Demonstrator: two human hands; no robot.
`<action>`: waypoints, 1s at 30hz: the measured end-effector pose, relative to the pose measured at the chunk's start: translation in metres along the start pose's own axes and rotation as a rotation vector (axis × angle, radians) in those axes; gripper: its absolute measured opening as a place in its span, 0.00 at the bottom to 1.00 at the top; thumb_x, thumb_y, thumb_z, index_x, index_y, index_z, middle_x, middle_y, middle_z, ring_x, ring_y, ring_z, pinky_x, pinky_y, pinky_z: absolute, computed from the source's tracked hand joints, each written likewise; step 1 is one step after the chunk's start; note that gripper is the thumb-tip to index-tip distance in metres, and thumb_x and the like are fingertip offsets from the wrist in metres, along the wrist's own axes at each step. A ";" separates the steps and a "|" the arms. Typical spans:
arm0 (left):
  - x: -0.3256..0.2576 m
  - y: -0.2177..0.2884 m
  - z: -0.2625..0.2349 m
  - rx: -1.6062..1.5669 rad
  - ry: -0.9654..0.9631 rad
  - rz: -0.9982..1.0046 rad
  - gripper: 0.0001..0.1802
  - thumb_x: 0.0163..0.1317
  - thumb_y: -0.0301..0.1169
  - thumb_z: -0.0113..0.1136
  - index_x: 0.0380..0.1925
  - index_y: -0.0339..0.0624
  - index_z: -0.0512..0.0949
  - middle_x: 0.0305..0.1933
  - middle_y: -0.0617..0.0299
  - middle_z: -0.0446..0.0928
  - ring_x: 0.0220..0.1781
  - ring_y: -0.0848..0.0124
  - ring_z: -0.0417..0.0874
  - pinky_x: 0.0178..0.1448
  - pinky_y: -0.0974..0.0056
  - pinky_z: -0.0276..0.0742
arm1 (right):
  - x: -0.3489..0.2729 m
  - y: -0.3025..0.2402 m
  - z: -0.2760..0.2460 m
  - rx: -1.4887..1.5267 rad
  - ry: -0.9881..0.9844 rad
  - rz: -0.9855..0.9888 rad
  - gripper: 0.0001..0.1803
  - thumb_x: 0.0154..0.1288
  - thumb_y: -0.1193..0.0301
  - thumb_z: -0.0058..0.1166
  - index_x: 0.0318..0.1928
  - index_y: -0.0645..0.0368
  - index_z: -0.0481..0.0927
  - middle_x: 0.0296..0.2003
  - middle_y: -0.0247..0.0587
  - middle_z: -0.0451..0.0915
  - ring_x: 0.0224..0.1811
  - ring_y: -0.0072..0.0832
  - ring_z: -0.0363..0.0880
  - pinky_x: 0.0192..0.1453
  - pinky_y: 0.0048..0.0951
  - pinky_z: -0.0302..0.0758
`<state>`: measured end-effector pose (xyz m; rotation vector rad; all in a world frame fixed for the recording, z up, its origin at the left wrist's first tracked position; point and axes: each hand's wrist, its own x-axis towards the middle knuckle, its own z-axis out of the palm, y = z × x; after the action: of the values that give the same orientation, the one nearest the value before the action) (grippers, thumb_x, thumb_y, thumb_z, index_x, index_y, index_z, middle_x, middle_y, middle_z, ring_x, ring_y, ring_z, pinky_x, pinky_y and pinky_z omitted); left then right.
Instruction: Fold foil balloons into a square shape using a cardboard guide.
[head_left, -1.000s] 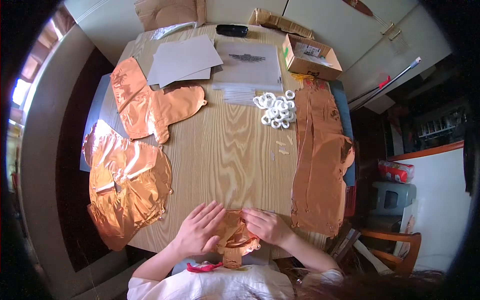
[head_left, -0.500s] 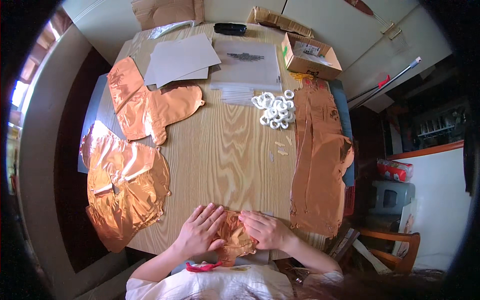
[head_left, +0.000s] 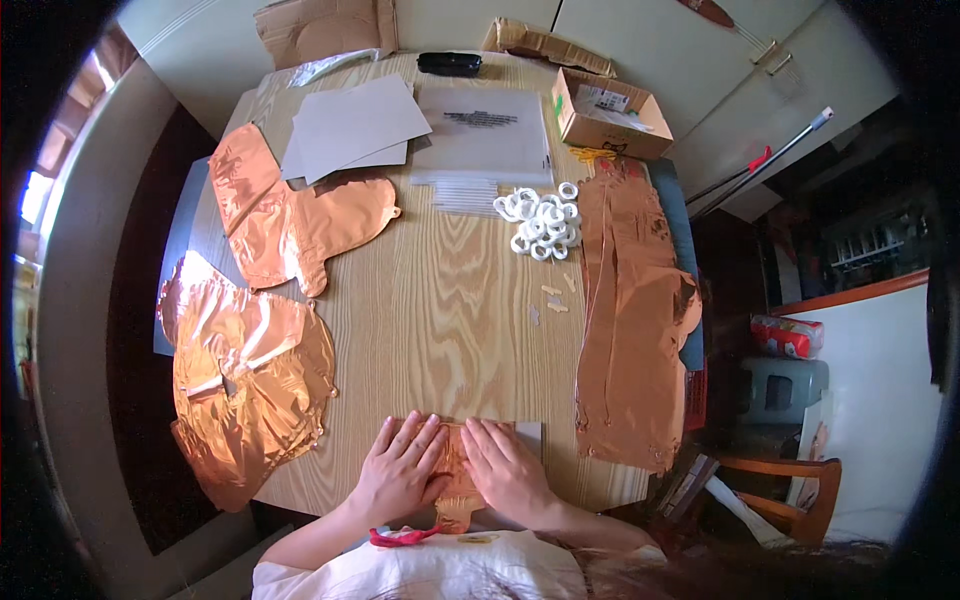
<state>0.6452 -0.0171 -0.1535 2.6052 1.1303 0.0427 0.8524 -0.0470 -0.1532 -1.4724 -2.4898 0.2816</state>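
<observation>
At the table's near edge lies a folded copper-coloured foil balloon (head_left: 458,480), partly covered by my hands. My left hand (head_left: 402,468) presses flat on its left side, fingers stretched forward. On its right side rests my right hand (head_left: 505,472), also flat with straight fingers. A grey card (head_left: 531,436) shows under the foil beside my right hand. Farther left lie two flat foil balloons, a rounded wrinkled one (head_left: 250,375) and a branching one (head_left: 300,225). A long stack of copper foil (head_left: 630,330) runs along the right edge.
White rings (head_left: 545,222) are heaped right of centre, near thin clear strips (head_left: 467,196) and small pale tabs (head_left: 552,298). Behind them are grey cards (head_left: 355,122), a clear plastic bag (head_left: 480,145), a black case (head_left: 449,64) and an open cardboard box (head_left: 615,125). A wooden chair (head_left: 800,490) stands right.
My right hand has turned and flattened, its fingers now pointing forward along the foil. My left hand has stayed on the left side. The foil looks flatter and narrower between them.
</observation>
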 end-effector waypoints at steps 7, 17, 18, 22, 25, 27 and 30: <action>-0.006 0.002 0.002 -0.028 -0.030 -0.023 0.39 0.59 0.53 0.57 0.63 0.37 0.67 0.68 0.47 0.65 0.72 0.51 0.62 0.74 0.40 0.48 | -0.009 0.006 0.004 0.019 -0.004 -0.067 0.26 0.65 0.66 0.49 0.59 0.72 0.72 0.62 0.54 0.70 0.68 0.42 0.65 0.72 0.38 0.62; -0.021 0.004 -0.004 -0.005 -0.065 -0.134 0.38 0.61 0.54 0.54 0.65 0.39 0.66 0.69 0.52 0.65 0.72 0.60 0.64 0.74 0.38 0.47 | -0.010 0.006 0.008 0.106 0.022 -0.022 0.28 0.62 0.67 0.46 0.60 0.71 0.71 0.61 0.53 0.71 0.66 0.42 0.66 0.71 0.39 0.62; -0.022 0.003 -0.005 0.007 -0.049 -0.144 0.36 0.61 0.51 0.55 0.64 0.39 0.67 0.69 0.53 0.66 0.72 0.61 0.65 0.74 0.38 0.48 | -0.011 0.006 0.007 0.104 0.024 -0.020 0.27 0.62 0.67 0.46 0.60 0.71 0.72 0.61 0.53 0.71 0.65 0.42 0.67 0.71 0.39 0.62; -0.026 -0.007 -0.012 -0.047 0.107 -0.172 0.26 0.57 0.37 0.60 0.56 0.39 0.74 0.66 0.54 0.70 0.69 0.60 0.69 0.73 0.40 0.52 | -0.011 0.007 0.006 0.087 0.035 -0.019 0.25 0.61 0.69 0.53 0.58 0.68 0.74 0.60 0.52 0.72 0.64 0.42 0.69 0.69 0.41 0.66; -0.005 -0.006 -0.019 -0.104 0.205 -0.098 0.25 0.55 0.33 0.60 0.55 0.37 0.75 0.65 0.53 0.70 0.68 0.59 0.69 0.72 0.45 0.57 | -0.013 0.006 0.015 0.116 0.071 0.002 0.25 0.60 0.69 0.53 0.58 0.68 0.74 0.59 0.52 0.72 0.63 0.42 0.69 0.69 0.41 0.66; 0.014 0.001 -0.024 -0.085 0.164 0.010 0.30 0.59 0.36 0.58 0.61 0.35 0.69 0.68 0.53 0.67 0.70 0.58 0.66 0.72 0.51 0.60 | -0.015 0.007 0.019 0.115 0.067 0.008 0.25 0.60 0.69 0.53 0.57 0.68 0.74 0.59 0.52 0.72 0.63 0.42 0.70 0.69 0.41 0.65; 0.022 0.008 -0.002 -0.102 0.131 0.061 0.33 0.62 0.40 0.55 0.65 0.36 0.65 0.70 0.53 0.65 0.72 0.58 0.64 0.73 0.49 0.58 | -0.013 0.004 0.011 0.092 0.074 -0.005 0.25 0.60 0.69 0.53 0.57 0.68 0.75 0.59 0.52 0.72 0.63 0.42 0.70 0.69 0.40 0.65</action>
<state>0.6661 -0.0057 -0.1508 2.5769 1.0604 0.2806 0.8580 -0.0572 -0.1665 -1.4146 -2.3886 0.3303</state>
